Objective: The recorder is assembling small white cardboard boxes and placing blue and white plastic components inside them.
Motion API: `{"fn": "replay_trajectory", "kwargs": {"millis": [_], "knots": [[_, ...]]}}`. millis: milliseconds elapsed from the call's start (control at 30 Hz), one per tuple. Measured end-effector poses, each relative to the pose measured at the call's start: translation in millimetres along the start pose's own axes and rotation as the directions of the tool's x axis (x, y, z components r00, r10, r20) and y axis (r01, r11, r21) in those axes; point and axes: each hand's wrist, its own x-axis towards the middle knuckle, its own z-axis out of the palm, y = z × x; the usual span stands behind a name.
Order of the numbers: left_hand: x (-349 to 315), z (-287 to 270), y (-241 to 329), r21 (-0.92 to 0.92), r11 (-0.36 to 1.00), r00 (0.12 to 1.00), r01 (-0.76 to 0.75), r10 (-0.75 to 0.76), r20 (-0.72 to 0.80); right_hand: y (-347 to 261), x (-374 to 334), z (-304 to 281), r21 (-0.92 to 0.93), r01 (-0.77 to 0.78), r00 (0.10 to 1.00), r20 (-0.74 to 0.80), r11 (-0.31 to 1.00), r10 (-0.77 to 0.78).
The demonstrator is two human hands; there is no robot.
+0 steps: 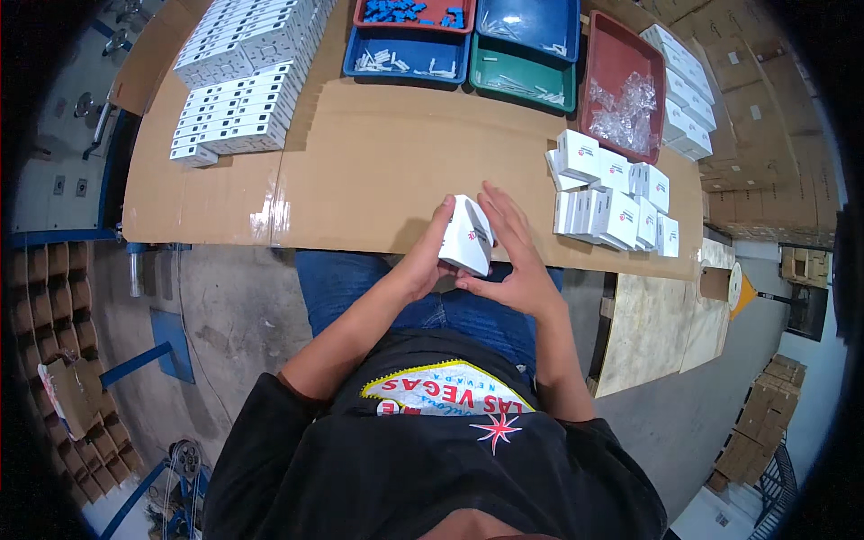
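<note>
A small white carton (467,236) with a little printed mark is held up just above the table's near edge. My left hand (425,256) is closed on it, thumb along its left side and fingers partly hidden underneath. Beside its right side is my right hand (519,261), fingers stretched out and apart from the thumb. The right thumb tip is by the carton's lower corner; whether it touches I cannot tell. To the right, several similar white cartons (619,219) lie in a loose stack on the cardboard-covered table (387,162).
Stacked white boxes (236,117) stand at the far left. Trays along the back include a red one with blue parts (392,13), a blue one (405,79) and a green one (522,101) with small white pieces, and a red tray (596,54) of clear plastic parts. More boxes (688,108) stand far right.
</note>
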Motion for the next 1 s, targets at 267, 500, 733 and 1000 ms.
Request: {"fn": "replay_trajectory", "kwargs": {"millis": [267,500,733,1000], "knots": [[3,-9,-16,-0.291,0.956,0.978,0.027,0.036,0.207,13,2,5,0.19,-0.167,0.986,0.002,0.967,0.17],[-5,0,0,-0.019,1.0,0.991,-0.015,0.017,0.135,31,-4,10,0.085,-0.183,0.983,0.028,0.979,0.181],[4,-9,-9,-0.169,0.981,0.992,0.097,-0.081,0.099,18,4,15,0.088,-0.048,0.996,0.084,0.995,0.04],[1,-5,-19,-0.328,0.941,0.97,0.082,0.0,0.243,23,5,20,0.013,0.001,0.997,0.073,1.0,-0.002]]}}
